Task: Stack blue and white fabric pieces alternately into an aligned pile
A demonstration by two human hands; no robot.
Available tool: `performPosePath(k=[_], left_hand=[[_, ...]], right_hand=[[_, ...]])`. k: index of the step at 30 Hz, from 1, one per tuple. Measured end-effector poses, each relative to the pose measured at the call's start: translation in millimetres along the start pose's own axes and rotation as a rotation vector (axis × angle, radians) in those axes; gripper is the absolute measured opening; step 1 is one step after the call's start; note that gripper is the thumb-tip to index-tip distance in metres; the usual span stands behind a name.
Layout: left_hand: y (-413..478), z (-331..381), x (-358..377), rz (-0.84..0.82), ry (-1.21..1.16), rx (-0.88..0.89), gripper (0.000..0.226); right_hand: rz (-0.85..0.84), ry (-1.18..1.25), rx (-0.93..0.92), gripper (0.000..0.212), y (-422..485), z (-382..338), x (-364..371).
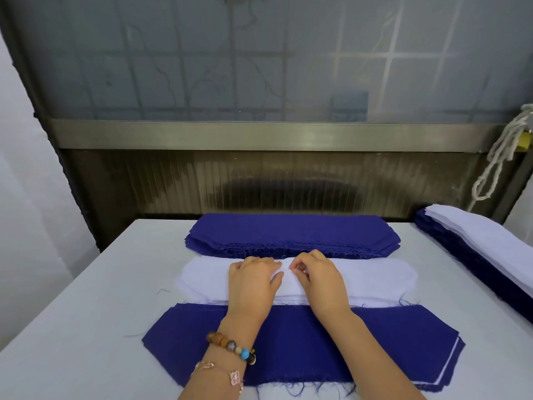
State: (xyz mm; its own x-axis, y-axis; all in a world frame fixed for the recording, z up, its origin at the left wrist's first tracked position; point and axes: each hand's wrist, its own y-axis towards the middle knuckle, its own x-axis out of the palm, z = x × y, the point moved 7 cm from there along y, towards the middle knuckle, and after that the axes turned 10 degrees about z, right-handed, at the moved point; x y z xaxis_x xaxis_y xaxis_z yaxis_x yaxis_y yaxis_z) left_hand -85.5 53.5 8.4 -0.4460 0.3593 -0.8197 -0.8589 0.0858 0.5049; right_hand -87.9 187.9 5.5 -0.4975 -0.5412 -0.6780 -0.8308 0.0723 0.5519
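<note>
Right-hand fingers (305, 259) are curled in, tips pinching at the top white piece (360, 277) near its middle, while the left-hand fingers (259, 262) lie fairly straight and flat on the same piece, thumb out to the side, pressing rather than gripping. So the right hand (320, 281) has hold of the cloth and the left hand (253, 281) just rests on it, the two nearly touching at the fingertips. That piece sits on top of the white stack (331, 300), which lies across the middle of the counter (86, 313). Nearest the person, with both forearms crossing over it, is the mixed pile (302, 347): blue on top, thin white edges peeking out at its right end (edges look pretty well lined up, with some fraying threads along the near side). Just beyond the white stack is the all-blue stack (291, 232), close to the back edge of the counter. The left wrist wears a beaded bracelet (230, 346) and a thin chain with a pink charm (235, 378). Off at the right edge there's another long pile (476, 241), white layers over blue, well apart from the rest. Above it a white rope (501, 151) hangs looped beside a brass padlock (525, 141).
</note>
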Motion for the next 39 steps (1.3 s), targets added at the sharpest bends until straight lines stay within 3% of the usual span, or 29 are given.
performPosePath(k=[6,14,20,23,30,35,39], left_hand=[[0.4,1.5,-5.9,0.042,-0.016,-0.041,0.017],[2.5,3.2,-1.5,-0.004,-0.044,-0.047,0.013],[1.1,0.2,3.3,-0.097,-0.093,-0.078,0.013],[0.4,-1.5,0.9,-0.081,-0.092,-0.077,0.011],[3.5,-1.9,-0.9,-0.062,0.024,-0.055,0.047],[3.5,0.5,-3.4,-0.011,-0.008,-0.014,0.031],[3.8,7.0,-7.7,0.03,-0.097,0.039,0.012]], right_hand=[[-0.022,-0.022,0.024,0.011,2.5,0.4,1.9],[-0.027,-0.092,-0.001,0.012,1.1,-1.0,3.2],[-0.041,-0.265,-0.037,0.034,0.5,0.1,3.8],[-0.071,-0.259,-0.045,0.034,0.2,1.4,7.3],[-0.055,-0.23,-0.024,0.028,0.5,2.9,6.6],[-0.067,-0.219,-0.034,0.046,-0.3,1.0,6.9],[-0.046,-0.219,-0.049,0.039,-1.0,-1.7,4.7]])
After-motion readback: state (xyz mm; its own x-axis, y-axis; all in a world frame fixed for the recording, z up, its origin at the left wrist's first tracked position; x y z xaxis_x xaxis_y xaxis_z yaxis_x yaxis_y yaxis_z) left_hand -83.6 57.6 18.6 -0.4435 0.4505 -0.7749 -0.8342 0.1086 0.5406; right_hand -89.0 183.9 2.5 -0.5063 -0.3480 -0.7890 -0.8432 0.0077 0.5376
